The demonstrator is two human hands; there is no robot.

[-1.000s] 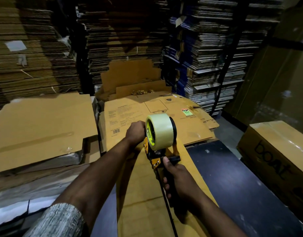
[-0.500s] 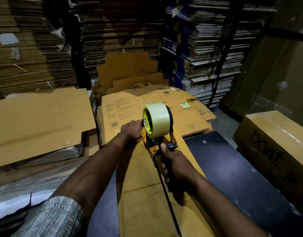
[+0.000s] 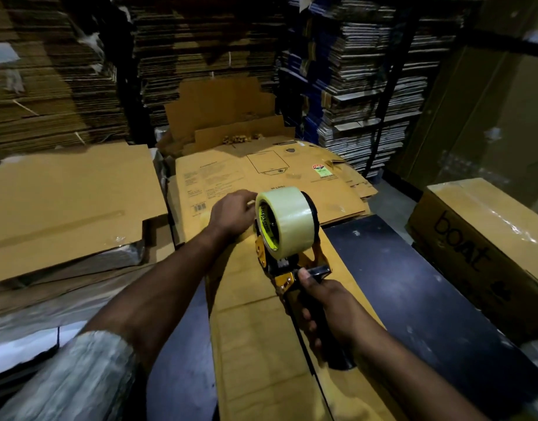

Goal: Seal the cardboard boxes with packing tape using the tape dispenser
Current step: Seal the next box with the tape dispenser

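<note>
A long narrow cardboard box (image 3: 255, 338) lies lengthwise on the dark table in front of me, its centre seam running towards me. A yellow-and-black tape dispenser (image 3: 287, 262) with a big roll of clear tape (image 3: 287, 221) stands on the box's far end. My right hand (image 3: 325, 311) grips the dispenser's black handle. My left hand (image 3: 232, 212) is at the far end of the box just left of the roll, fingers curled towards the tape; what they hold is hidden.
The dark table (image 3: 413, 284) extends right of the box. A sealed "boat" carton (image 3: 486, 241) sits at right. Flattened cartons lie ahead (image 3: 261, 177) and at left (image 3: 67, 196). Tall stacks of flat cardboard (image 3: 200, 56) fill the background shelves.
The dispenser and both hands have stayed at the far end of the box; my left hand has shifted slightly up beside the roll. The camera view has drifted.
</note>
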